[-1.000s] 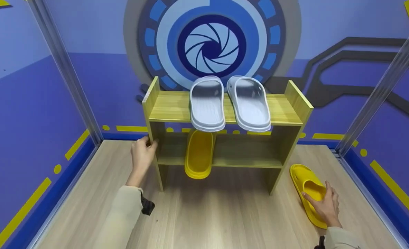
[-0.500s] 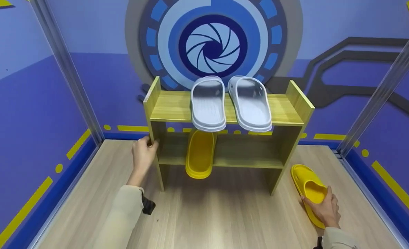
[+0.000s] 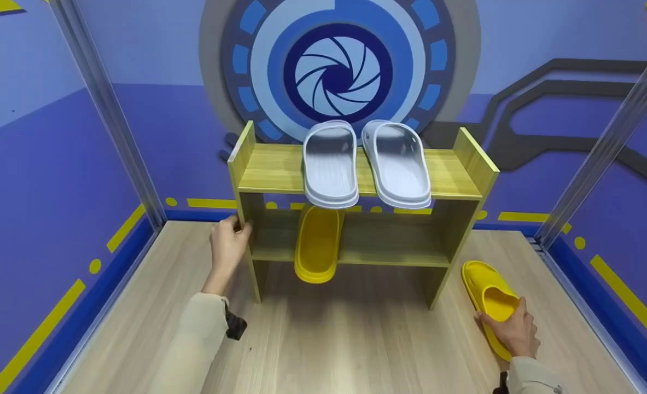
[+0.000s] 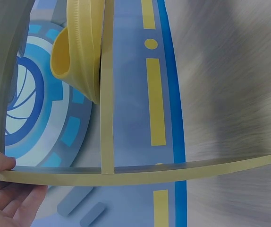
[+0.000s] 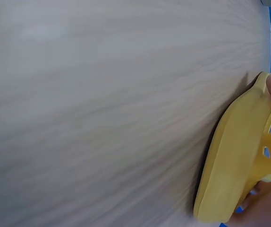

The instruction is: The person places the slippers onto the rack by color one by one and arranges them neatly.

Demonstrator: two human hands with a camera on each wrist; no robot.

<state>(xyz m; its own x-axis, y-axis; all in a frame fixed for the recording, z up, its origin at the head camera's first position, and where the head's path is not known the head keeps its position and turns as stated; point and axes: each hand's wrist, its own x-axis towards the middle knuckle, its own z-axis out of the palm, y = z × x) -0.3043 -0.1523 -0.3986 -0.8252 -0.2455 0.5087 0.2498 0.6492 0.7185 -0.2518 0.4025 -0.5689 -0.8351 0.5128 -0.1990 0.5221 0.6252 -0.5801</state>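
Observation:
My left hand holds the left side panel of a small two-shelf wooden shoe rack. In the left wrist view, the thumb lies on one side of that panel and the fingers on the other. At the right, my right hand grips a yellow slipper on the floor board, thumb along one side and fingers along the other. The right wrist view shows this slipper's side close against the board. A matching yellow slipper sits on the lower shelf, left of the middle, its heel overhanging the front edge.
Two pale grey slippers stand side by side on the top shelf, heels over the front edge. Wood-look flooring spreads in front of the rack. Blue printed walls and metal posts enclose the space behind and at both sides.
My right thumb has moved from the slipper's opening down to its left outer side, and the hand has settled lower around the heel. The left hand keeps its hold on the rack.

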